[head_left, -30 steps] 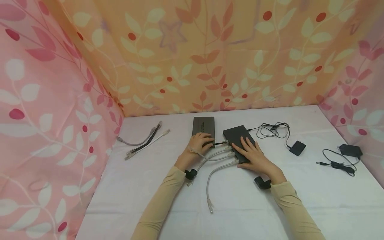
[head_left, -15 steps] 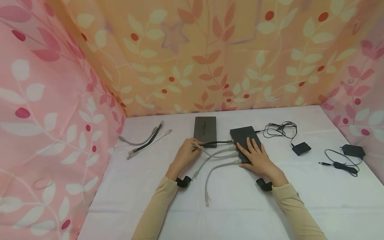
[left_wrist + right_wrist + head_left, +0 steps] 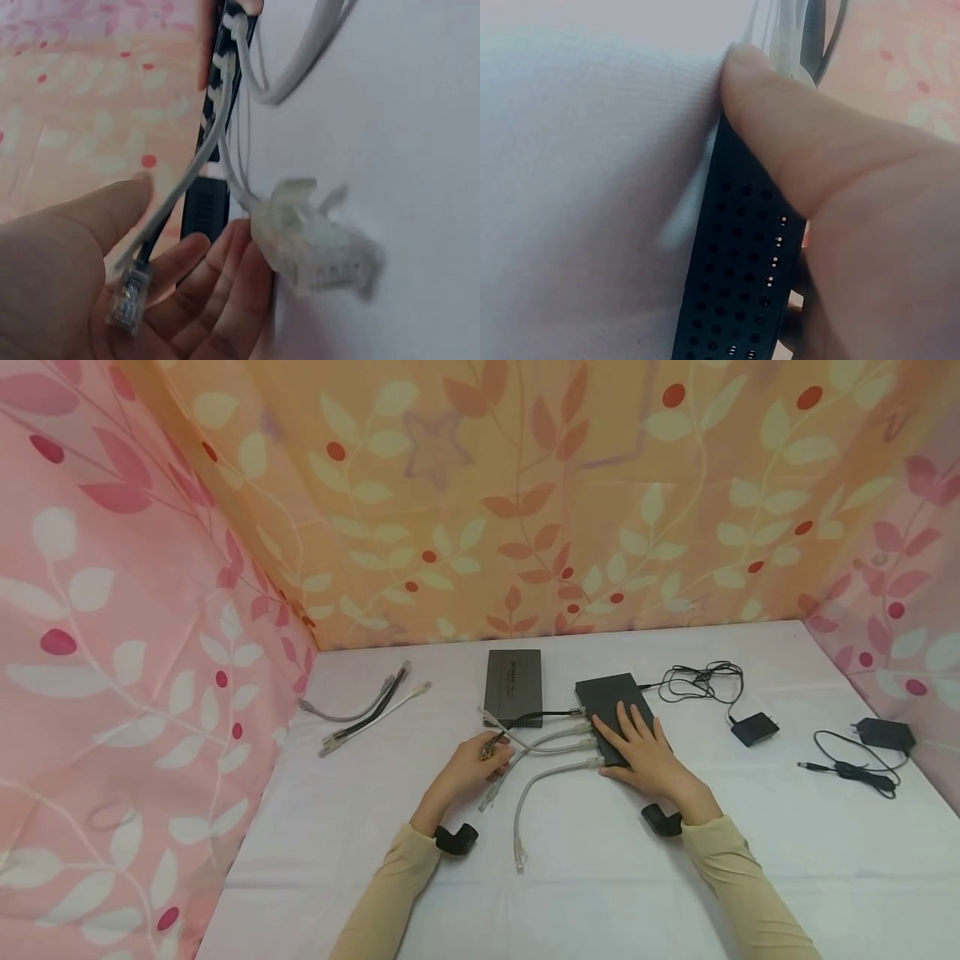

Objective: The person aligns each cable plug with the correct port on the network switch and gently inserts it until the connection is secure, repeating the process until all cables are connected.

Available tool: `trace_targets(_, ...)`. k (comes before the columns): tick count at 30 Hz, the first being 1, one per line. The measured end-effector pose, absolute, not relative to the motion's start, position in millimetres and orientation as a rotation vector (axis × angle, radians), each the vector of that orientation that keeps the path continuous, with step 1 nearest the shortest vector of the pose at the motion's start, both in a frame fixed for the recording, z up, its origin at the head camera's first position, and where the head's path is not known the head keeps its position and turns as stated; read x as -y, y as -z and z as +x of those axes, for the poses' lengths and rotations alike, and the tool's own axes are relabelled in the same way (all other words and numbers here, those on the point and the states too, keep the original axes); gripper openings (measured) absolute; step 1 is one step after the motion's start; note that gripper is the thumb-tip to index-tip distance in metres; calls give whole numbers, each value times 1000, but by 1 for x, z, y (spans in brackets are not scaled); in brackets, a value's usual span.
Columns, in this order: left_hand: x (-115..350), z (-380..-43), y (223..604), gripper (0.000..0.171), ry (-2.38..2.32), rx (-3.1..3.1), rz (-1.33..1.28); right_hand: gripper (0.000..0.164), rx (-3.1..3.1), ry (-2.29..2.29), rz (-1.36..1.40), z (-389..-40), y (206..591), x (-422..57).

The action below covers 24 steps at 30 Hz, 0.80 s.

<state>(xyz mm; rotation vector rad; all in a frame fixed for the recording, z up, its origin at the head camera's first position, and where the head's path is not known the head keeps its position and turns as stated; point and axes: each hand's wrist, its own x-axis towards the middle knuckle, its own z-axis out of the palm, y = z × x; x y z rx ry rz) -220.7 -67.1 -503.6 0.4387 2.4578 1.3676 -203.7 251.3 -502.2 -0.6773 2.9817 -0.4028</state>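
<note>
Left hand (image 3: 471,763), thumb apart, is unclenched beside the clear plastic plug (image 3: 129,296) of a thin black cable (image 3: 551,714). Right hand (image 3: 642,760), fingers spread, rests ungripping on the right-side flat black rectangular box (image 3: 602,691).

There are two boxes (image 3: 513,687), two adapters (image 3: 754,729) and four plugged-in network cables (image 3: 528,790).

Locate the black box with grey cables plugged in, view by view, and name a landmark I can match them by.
Head: black box just right of centre, slightly below mid-height.
Left wrist: black box in the upper middle, seen as a narrow strip.
Right wrist: black box in the lower middle, its perforated side running off the bottom edge.
Shared landmark: the right hand touching it, only partly visible in both wrist views.
</note>
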Motion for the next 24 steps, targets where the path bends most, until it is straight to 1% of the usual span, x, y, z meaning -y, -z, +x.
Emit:
trace_targets(4, 57, -213, 501, 45, -1255, -2520, 434, 83, -2986, 400, -684, -204, 504, -251)
trace_targets(9, 43, -196, 492, 68, -1061, -2607, 394, 83, -2988, 405, -685, -204, 503, -251)
trace_targets(11, 39, -191, 490, 73, -961, -2667, 409, 82, -2985, 404, -683, -204, 502, -251)
trace_targets(13, 36, -188, 490, 71, -903, -2712, 430, 82, -2979, 404, -679, -204, 501, -251)
trace_targets(18, 36, -189, 493, 52, -952, -2757, 438, 81, -2969, 421, -675, -203, 501, -251)
trace_targets(20, 37, -191, 494, 48, -1008, -2769, 421, 81, -2967, 428, -678, -203, 501, -251)
trace_targets(24, 40, -195, 495, 47, -1117, -2748, 389, 81, -2971, 423, -690, -204, 501, -250)
